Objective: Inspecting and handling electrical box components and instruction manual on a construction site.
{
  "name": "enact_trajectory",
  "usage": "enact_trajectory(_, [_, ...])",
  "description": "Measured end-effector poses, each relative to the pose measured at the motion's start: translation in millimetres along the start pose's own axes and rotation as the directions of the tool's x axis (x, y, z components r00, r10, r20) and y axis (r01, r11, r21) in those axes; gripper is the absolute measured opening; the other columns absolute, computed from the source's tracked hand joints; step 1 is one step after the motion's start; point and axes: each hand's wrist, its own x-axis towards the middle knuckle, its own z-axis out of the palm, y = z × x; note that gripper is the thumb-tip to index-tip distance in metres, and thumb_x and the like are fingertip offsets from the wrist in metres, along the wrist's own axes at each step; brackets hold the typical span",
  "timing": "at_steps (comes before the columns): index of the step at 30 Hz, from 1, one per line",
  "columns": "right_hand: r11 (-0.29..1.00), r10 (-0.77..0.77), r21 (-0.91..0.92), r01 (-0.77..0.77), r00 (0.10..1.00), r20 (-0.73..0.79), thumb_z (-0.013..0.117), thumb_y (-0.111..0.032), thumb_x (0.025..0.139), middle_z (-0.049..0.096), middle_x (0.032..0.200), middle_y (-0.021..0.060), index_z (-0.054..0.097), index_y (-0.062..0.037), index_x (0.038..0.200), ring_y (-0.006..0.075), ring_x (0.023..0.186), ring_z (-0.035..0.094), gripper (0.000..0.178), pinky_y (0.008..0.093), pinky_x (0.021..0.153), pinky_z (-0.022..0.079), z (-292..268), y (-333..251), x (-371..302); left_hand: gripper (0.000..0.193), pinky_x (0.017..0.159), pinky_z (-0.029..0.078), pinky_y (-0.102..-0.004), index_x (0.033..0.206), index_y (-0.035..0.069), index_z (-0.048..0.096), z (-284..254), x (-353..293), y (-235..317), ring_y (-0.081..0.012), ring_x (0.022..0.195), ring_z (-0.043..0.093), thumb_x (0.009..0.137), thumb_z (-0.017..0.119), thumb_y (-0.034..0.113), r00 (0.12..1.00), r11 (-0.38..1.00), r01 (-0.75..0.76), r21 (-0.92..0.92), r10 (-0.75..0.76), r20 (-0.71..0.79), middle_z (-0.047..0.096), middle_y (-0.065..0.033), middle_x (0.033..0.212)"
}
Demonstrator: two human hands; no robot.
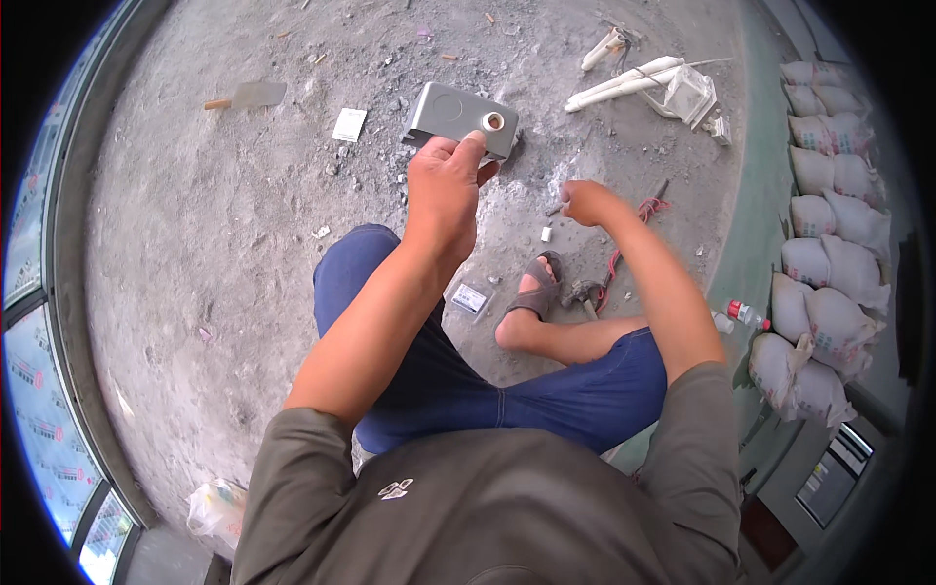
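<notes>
Head view: the left hand's (444, 195) grip is clamped on a grey box (450, 115) (a white collar (493, 121) shows on its face), ahead of the bent left knee (356, 258). The right hand (593, 203), apart from the box, curls near a white cylinder (546, 234); whether its grip closes on anything cannot be told.

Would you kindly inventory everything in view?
box: one, grey, upper centre
scraper: one, grey-brown, upper left
card: one, white, left of box
pipes: several, white, upper right
sacks: many, whitish, right
bottle: one, red-capped, by sacks
hammer: one, grey, by sandal
cord: one, red, by hammer
packet: one, whitish, left of sandal
bag: one, whitish, lower left
windows: several, bluish, left
sandal: one, brownish, centre
left hand: one, bare, holding box
right hand: one, bare, near cord
</notes>
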Motion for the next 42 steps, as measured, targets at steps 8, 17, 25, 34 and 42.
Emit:
enact_trajectory(8, [0.748, 0.588, 0.434, -0.502, 0.804, -0.085, 0.063, -0.018, 0.084, 0.059, 0.119, 0.0254, 0.055, -0.002, 0.119, 0.0411, 0.102, 0.064, 0.039, 0.0485, 0.085, 0.054, 168.2, -16.5, 40.4, 0.015, 0.094, 0.05, -0.0429, 0.102, -0.002, 0.057, 2.3, -23.3, 2.1, -0.0207, 0.1, 0.061, 0.096, 0.057, 0.011, 0.996, 0.996, 0.06, -0.059, -0.056, 0.071, 0.063, -0.0127, 0.107])
enact_trajectory(17, [0.409, 0.856, 0.685, -0.602, 0.514, -0.06, 0.061, -0.013, 0.084, 0.051, 0.122, 0.0275, 0.053, 0.0034, 0.111, 0.0438, 0.101, 0.062, 0.033, 0.0477, 0.086, 0.053, 220.9, 9.7, 34.0, 0.015, 0.095, 0.05, -0.0438, 0.104, -0.002, 0.058, -3.1, -31.0, -0.4, -0.0212, 0.103, 0.061, 0.097, 0.055, 0.011, 0.987, 0.989, 0.135, -0.059, -0.13, 0.094, 0.064, -0.0123, 0.11])
enact_trajectory(25, [0.305, 0.882, 0.697, -0.65, 0.468, 0.051, 0.063, -0.015, 0.079, 0.062, 0.111, 0.0278, 0.057, 0.0054, 0.112, 0.0421, 0.111, 0.058, 0.039, 0.0428, 0.093, 0.051, 218.0, 4.9, 46.6, 0.014, 0.094, 0.05, -0.0422, 0.103, 0.0, 0.058, -6.7, -27.3, -3.9, -0.0198, 0.101, 0.061, 0.097, 0.056, 0.012, 0.991, 0.992, 0.122, -0.029, -0.121, 0.049, 0.064, -0.0112, 0.11])
enact_trajectory(34, [0.127, 0.258, 0.989, 0.074, 0.96, -0.105, 0.068, -0.004, 0.085, 0.069, 0.101, 0.0076, 0.062, 0.0003, 0.116, 0.0153, 0.087, 0.067, 0.031, 0.0249, 0.071, 0.053, -23.7, 30.6, 8.2, 0.016, 0.091, 0.051, -0.0391, 0.102, 0.0, 0.059, 5.4, -8.0, -18.7, -0.0184, 0.101, 0.061, 0.096, 0.059, 0.015, 0.99, 0.991, 0.123, 0.051, -0.126, 0.068, 0.064, -0.0096, 0.107])
enact_trajectory(42, [0.111, -0.012, 0.907, 0.406, 0.913, -0.407, 0.066, -0.008, 0.09, 0.065, 0.117, 0.0109, 0.056, 0.0021, 0.127, 0.0155, 0.099, 0.064, 0.04, 0.0255, 0.082, 0.049, -140.2, -41.0, -120.6, 0.019, 0.088, 0.051, -0.0351, 0.1, 0.0, 0.063, 13.3, 5.6, -35.5, -0.0153, 0.093, 0.062, 0.096, 0.059, 0.018, 0.981, 0.958, 0.162, 0.235, -0.181, 0.065, 0.066, -0.0072, 0.1])
